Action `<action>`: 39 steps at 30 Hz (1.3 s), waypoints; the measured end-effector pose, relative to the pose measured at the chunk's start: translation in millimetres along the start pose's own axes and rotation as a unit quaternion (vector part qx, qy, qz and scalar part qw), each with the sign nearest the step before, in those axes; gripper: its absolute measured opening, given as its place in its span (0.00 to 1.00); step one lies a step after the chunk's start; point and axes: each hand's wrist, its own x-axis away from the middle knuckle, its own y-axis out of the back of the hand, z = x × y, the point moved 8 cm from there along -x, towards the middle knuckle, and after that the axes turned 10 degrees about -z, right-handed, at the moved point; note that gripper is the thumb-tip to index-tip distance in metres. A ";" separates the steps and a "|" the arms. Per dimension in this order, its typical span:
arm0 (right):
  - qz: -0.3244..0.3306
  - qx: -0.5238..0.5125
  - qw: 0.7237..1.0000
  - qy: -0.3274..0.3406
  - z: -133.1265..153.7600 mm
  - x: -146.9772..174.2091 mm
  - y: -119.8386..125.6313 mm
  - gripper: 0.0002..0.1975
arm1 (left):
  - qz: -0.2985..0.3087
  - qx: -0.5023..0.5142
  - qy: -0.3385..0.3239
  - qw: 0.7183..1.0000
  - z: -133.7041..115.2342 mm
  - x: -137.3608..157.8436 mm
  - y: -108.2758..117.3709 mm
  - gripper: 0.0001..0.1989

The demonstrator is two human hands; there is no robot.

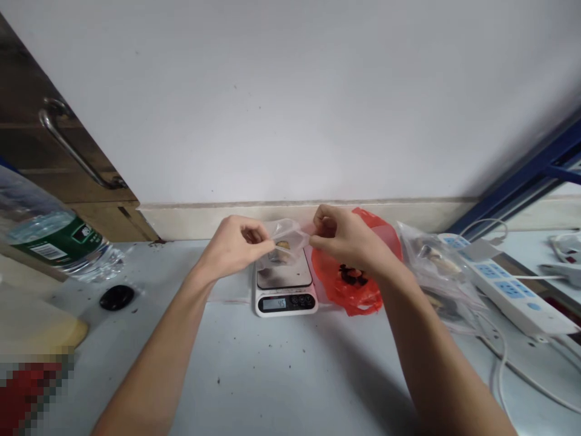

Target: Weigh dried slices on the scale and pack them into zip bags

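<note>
A small clear plastic bag (294, 235) is stretched between my two hands over a white digital kitchen scale (287, 304). Inside the bag is a brownish lump (283, 245) whose kind I cannot make out. My left hand (236, 243) pinches the bag's left edge between thumb and fingers. On the opposite edge, my right hand (345, 237) is closed in a pinch too. The scale's display shows digits like 45; whether there is a decimal point I cannot tell. Beside the scale, partly behind my right forearm, an open red plastic bag (327, 280) holds dark pieces (351, 275).
Filled clear bags (436, 257) lie at right beside a white power strip (511, 290) with cables. A large water bottle (59, 242), a black round lid (117, 297) and a yellowish container (40, 324) are at left. Behind the table (254, 375) rises a white wall (290, 109).
</note>
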 end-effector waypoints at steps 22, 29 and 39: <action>0.082 -0.004 0.996 -0.017 6.5 8.3 -48.6 0.08 | -0.066 -0.052 -0.053 0.995 -8.5 -3.7 10.2 0.09; 0.082 0.048 0.994 -0.049 -7.3 6.4 -57.5 0.10 | 0.046 -0.258 0.067 0.963 41.2 -5.1 28.9 0.21; 0.122 0.090 0.988 -0.022 -6.3 10.9 -66.6 0.09 | 0.230 -0.269 0.128 0.926 87.0 9.1 5.5 0.35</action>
